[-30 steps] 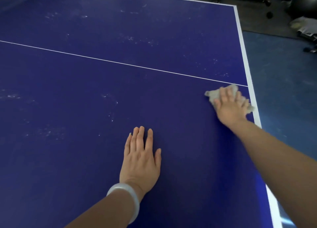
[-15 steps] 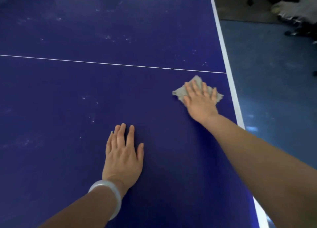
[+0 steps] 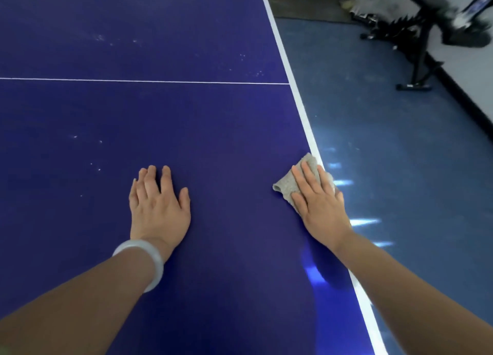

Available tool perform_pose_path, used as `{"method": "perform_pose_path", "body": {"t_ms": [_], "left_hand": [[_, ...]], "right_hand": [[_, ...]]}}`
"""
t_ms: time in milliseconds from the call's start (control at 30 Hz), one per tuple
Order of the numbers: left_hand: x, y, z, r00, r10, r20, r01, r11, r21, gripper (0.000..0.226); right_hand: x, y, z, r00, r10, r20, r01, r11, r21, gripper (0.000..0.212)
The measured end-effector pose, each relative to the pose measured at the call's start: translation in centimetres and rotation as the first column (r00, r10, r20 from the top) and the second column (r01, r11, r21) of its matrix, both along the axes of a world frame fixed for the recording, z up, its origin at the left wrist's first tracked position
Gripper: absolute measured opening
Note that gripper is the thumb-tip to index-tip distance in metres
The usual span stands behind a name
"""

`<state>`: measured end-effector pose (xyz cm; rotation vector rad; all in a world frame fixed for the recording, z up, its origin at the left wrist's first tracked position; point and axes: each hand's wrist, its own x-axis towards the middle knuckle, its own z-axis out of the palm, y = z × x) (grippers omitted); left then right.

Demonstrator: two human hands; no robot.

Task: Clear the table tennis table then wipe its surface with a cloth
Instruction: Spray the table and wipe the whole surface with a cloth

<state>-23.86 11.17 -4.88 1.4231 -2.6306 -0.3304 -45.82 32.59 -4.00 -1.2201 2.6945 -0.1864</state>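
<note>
Fingers straight on both hands: left hand (image 3: 159, 208) flat, empty, bracing on the matte dark blue table tennis table (image 3: 213, 120); right hand (image 3: 318, 202) presses the small grey nubby cloth (image 3: 286, 185) at the right white edge. Risk: cloth slips off that edge. Far half looks dusty, speckled.

Dim room; glare streaks on floor (image 3: 360, 221); background motion-blurred, edges bowed.

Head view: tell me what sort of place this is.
Probably a games or exercise room: a blue table tennis table with white lines, black exercise equipment beyond it, and blue flooring.
</note>
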Motion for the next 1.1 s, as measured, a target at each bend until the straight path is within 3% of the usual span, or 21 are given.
{"method": "perform_pose_path", "body": {"t_ms": [133, 300, 433, 500, 567, 633, 700, 767, 867, 933, 1000, 1033, 1100], "left_hand": [[0.4, -0.2, 0.2, 0.998, -0.020, -0.062, 0.023, 0.998, 0.060, 0.064], [3.5, -0.7, 1.6, 0.959, -0.083, -0.270, 0.166, 0.940, 0.299, 0.055], [11.3, 1.4, 1.7, 0.949, -0.238, -0.204, 0.273, 0.948, 0.161, 0.055], [15.0, 1.3, 1.2, 0.961, -0.253, -0.115, 0.262, 0.962, 0.072, 0.057], [17.7, -0.2, 0.7, 0.979, -0.195, -0.057, 0.196, 0.980, 0.015, 0.059], [19.5, -2.4, 0.4, 0.996, -0.092, -0.010, 0.091, 0.996, -0.010, 0.060], [21.0, -4.5, 0.4, 0.999, -0.003, 0.043, 0.003, 1.000, 0.001, 0.062], [22.3, -5.4, 0.4, 0.997, 0.040, 0.064, -0.041, 0.999, 0.016, 0.065], [23.1, -4.7, 0.0, 0.997, 0.037, 0.064, -0.036, 0.999, -0.011, 0.068], [22.9, -4.4, 0.1, 0.996, 0.055, 0.067, -0.054, 0.998, -0.017, 0.069], [22.6, -4.3, 0.3, 0.996, 0.057, 0.072, -0.056, 0.998, -0.015, 0.069], [22.6, -4.3, 0.3, 0.996, 0.060, 0.071, -0.059, 0.998, -0.016, 0.069], [22.7, -4.4, 0.1, 0.995, 0.064, 0.074, -0.063, 0.998, -0.023, 0.068]], "right_hand": [[4.3, 3.6, -0.6, 0.996, -0.068, -0.057, 0.069, 0.997, 0.018, 0.062], [9.8, 7.3, -1.5, 0.960, -0.253, -0.117, 0.256, 0.967, 0.012, 0.062], [15.2, 5.8, -1.9, 0.859, -0.485, -0.164, 0.484, 0.874, -0.049, 0.062], [18.4, 2.5, -1.6, 0.910, -0.386, -0.152, 0.375, 0.922, -0.098, 0.061], [21.7, -0.6, -1.6, 0.978, -0.100, -0.186, 0.086, 0.993, -0.081, 0.059], [22.6, -2.1, -1.4, 0.967, 0.158, -0.198, -0.169, 0.985, -0.038, 0.058], [20.4, -1.8, -1.8, 0.946, 0.214, -0.245, -0.224, 0.975, -0.012, 0.058], [17.2, -0.2, -2.4, 0.965, -0.015, -0.261, 0.006, 0.999, -0.034, 0.058], [14.6, 2.1, -2.5, 0.894, -0.423, -0.144, 0.417, 0.906, -0.073, 0.054], [16.4, 0.8, -2.3, 0.843, -0.521, -0.129, 0.510, 0.853, -0.114, 0.053], [19.9, -2.4, -2.1, 0.866, -0.460, -0.196, 0.439, 0.887, -0.146, 0.057], [22.0, -4.6, -2.1, 0.915, -0.348, -0.205, 0.324, 0.935, -0.144, 0.059], [25.8, -8.4, -1.9, 0.974, 0.028, -0.225, -0.054, 0.993, -0.110, 0.059]]}}
